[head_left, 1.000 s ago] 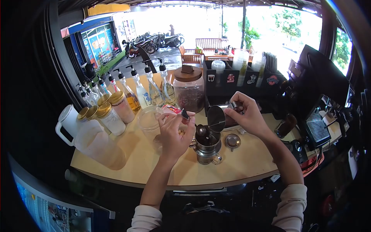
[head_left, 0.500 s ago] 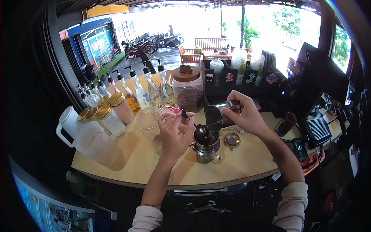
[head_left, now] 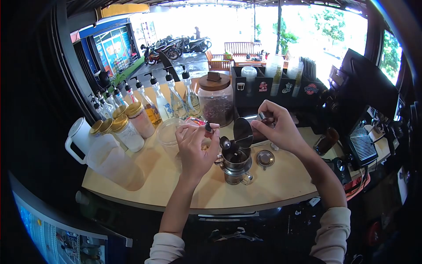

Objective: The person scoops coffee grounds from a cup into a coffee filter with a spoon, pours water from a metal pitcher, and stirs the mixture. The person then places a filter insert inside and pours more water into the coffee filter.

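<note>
My left hand (head_left: 196, 148) pinches the dark handle of a small spoon (head_left: 225, 142), whose bowl hangs over the left rim of a metal drip filter (head_left: 236, 161). The filter sits on a small glass cup (head_left: 234, 177) with a handle. In my right hand (head_left: 278, 127) is the handle of a round dark metal scoop (head_left: 243, 132), tilted on edge just above the filter's back right rim. Dark contents show inside the filter. A round metal lid (head_left: 265, 159) lies to the right.
A wooden-lidded jar (head_left: 215, 100) stands behind my hands. Pump bottles (head_left: 176, 103), gold-lidded jars (head_left: 128, 134) and a plastic pitcher (head_left: 107, 156) are at left. A black cup organizer (head_left: 277, 91) is behind; a brown glass (head_left: 326, 141) and espresso machine (head_left: 363, 141) stand at right.
The spoon in my left hand has shifted slightly left and up, toward the filter's rim. My right hand keeps the scoop tilted in nearly the same place.
</note>
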A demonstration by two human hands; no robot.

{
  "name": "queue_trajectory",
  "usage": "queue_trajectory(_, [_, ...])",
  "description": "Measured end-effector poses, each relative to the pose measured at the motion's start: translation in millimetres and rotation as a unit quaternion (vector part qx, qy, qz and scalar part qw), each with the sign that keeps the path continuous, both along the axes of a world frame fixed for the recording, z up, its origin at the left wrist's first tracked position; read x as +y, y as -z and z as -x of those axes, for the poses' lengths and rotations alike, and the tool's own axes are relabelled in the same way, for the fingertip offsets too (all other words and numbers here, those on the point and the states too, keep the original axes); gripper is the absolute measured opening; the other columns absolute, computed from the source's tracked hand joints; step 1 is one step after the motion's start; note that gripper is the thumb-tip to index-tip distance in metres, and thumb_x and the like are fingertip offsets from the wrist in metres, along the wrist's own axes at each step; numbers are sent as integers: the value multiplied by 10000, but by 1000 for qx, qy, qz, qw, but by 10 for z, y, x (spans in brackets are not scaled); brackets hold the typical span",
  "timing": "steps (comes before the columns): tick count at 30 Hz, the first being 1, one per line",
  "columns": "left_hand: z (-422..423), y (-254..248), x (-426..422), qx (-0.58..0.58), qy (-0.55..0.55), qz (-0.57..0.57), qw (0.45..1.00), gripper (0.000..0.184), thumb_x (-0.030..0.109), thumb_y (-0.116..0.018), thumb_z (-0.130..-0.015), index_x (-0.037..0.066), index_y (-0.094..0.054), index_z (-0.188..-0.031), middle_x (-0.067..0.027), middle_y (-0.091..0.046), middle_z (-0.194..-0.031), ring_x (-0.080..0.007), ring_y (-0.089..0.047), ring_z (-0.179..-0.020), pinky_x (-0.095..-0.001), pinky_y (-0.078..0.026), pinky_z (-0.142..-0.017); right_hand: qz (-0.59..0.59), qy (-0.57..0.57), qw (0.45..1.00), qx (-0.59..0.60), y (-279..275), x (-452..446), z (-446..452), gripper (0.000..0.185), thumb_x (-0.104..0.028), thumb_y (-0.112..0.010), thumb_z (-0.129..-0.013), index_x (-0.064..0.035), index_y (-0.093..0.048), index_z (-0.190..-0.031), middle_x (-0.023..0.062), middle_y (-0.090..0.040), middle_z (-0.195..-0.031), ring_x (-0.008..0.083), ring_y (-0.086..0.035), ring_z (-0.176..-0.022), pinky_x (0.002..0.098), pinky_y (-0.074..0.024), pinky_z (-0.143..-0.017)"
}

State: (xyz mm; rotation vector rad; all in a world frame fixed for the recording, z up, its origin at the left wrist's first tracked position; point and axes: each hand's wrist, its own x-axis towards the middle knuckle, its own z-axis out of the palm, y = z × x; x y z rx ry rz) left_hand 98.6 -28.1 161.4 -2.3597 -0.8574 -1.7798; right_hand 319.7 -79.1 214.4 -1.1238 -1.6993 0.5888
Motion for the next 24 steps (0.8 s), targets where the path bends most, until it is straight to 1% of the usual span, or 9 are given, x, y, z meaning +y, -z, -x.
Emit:
queue_trajectory(4, [28,-13,-16,2,-13,-3,1000,93,122,-659,-818,103,-671,-908,29,-611,-652,-128,-576,-701,-379,-334,-918,-3,5,1000,-9,-26,1,36,207,-42,-640,-873,-35,-436,-841,-17,-531,-745,28,-588,-740,190,-509,-614])
queue_trajectory(6, [35,-7,-22,-1,-13,-3,1000,94,120,-660,-816,104,-671,-908,28,-611,-653,-128,-576,-701,-378,-335,-917,11,-1,1000,26,-29,13,49,211,-38,-643,-853,5,-437,-868,10,-522,-713,69,-631,-744,224,-526,-623])
queue_trajectory(9, [48,5,-18,-3,-12,-7,1000,97,116,-659,-814,105,-673,-910,25,-611,-657,-130,-575,-698,-377,-338,-915,20,-8,998,53,-32,26,61,207,-36,-639,-856,7,-436,-867,16,-538,-716,83,-648,-751,223,-528,-615])
queue_trajectory(12, [57,3,-30,-4,-11,-8,1000,101,112,-659,-812,106,-674,-912,24,-612,-663,-130,-575,-696,-375,-339,-914,11,13,1000,18,-27,50,28,204,-33,-634,-859,8,-435,-865,18,-541,-718,85,-653,-750,223,-528,-610])
queue_trajectory(18, [64,12,-41,-3,-8,-3,1000,105,111,-657,-812,111,-674,-916,28,-615,-670,-127,-576,-697,-370,-337,-917,22,24,999,26,-26,43,-41,201,-35,-631,-861,6,-434,-861,16,-529,-717,57,-624,-733,221,-527,-609])
queue_trajectory(24, [42,24,-53,-1,-7,-4,1000,108,115,-655,-816,119,-675,-922,32,-617,-668,-119,-579,-699,-367,-336,-916,31,37,998,25,-66,-35,-85,211,-36,-629,-864,5,-422,-854,21,-539,-738,68,-632,-743,221,-537,-611])
